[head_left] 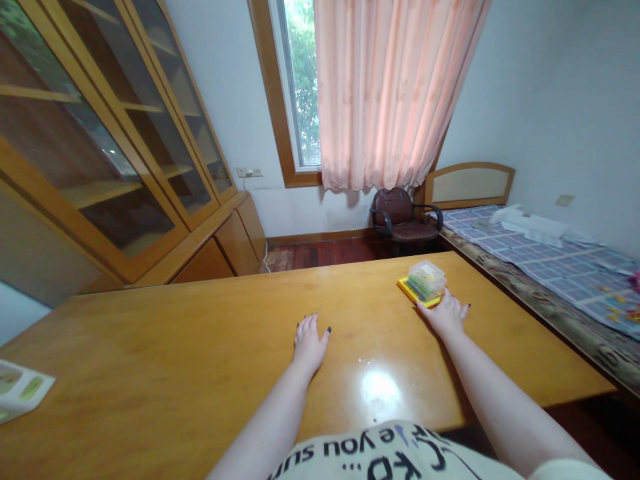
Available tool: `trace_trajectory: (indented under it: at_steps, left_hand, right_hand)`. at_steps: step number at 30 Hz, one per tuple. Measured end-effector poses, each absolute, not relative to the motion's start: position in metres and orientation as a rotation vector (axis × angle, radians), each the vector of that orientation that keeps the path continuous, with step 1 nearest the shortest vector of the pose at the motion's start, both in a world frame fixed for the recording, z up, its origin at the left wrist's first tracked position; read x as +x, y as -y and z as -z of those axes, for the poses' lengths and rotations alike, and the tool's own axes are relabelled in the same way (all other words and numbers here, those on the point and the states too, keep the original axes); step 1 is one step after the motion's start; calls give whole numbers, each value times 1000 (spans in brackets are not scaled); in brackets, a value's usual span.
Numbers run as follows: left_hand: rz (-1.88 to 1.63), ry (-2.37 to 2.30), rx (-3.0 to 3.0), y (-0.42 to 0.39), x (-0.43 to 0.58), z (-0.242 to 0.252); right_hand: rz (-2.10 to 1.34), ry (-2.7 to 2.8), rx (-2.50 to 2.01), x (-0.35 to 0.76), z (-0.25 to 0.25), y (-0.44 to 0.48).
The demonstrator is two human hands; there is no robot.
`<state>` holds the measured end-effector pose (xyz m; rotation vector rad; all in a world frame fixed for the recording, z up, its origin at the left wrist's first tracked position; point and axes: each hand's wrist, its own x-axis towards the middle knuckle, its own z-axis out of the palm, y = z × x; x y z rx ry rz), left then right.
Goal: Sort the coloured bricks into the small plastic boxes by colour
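Right hand [445,315] rests half open against the near side of a clear plastic box [427,280] of green and yellow items, fingertips touching it; whether it has a grip cannot be told. The box sits on a flat yellow base [406,287] toward the far right of a varnished wooden table [150,360]. Left hand [310,343] lies open and palm down on the tabletop, well apart from the box. A white leaflet [20,390] lies at the table's left edge. Beyond stand a glass-fronted cabinet [100,167], a dark leather armchair [400,213], a pink curtain [395,87] and a bed [540,267] with a checked sheet.
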<state>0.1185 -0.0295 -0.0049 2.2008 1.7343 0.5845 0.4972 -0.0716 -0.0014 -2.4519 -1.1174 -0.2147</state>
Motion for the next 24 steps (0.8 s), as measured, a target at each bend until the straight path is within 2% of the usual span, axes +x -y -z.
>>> trace_trajectory:
  at_steps: [17, 24]
  left_hand:
    - [-555, -1745, 2225, 32, 120, 2]
    - [-472, -1762, 2302, 31, 122, 4]
  right_hand:
    - [301, 1066, -2516, 493, 7, 80]
    - [235, 1173, -2486, 448, 17, 113]
